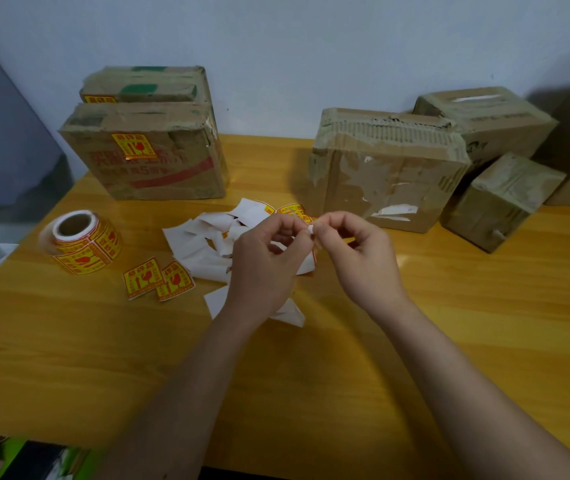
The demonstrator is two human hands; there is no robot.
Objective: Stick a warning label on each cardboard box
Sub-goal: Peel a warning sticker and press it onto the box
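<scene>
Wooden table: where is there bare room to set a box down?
The orange wooden table is bare along its near edge, left of the forearms below the yellow label roll, and right of them below the small cardboard box. The middle is crowded with white backing scraps around both hands.

A yellow-and-red warning label (312,233) is pinched at one corner between both hands above a wooden worktop (311,375). Two loose labels (157,279) lie flat near an upright label roll (81,240). Two stacked cardboard boxes (148,147) at left carry labels; three boxes at right (391,168) (worn, tape-scarred) show none.
</scene>
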